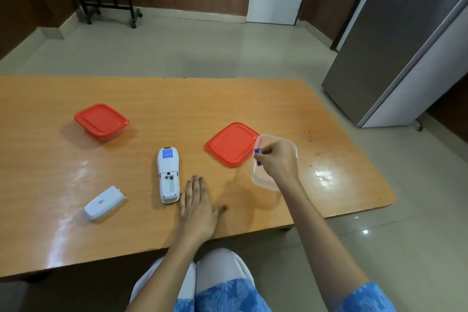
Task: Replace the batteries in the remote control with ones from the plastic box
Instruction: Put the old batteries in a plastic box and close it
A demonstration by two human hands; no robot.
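Right hand pulling batteries from the open box; remote lies open on the table.

Right hand [277,159] is over the clear plastic box [263,181], fingertips pinched on blue batteries [257,152] at the box's left rim; cannot tell what else is inside, the hand covers it. Its red lid [231,144] lies flat, touching the box's left side. A second box with red lid on [101,119] sits far left, contents hidden. Remote control [168,175] lies face down mid-table, battery bay uncovered and looking empty. Battery cover [104,203] lies to its left, apart. Left hand [197,210] is flat on the wooden table [152,109], fingers spread, just right of the remote, gripping nothing.
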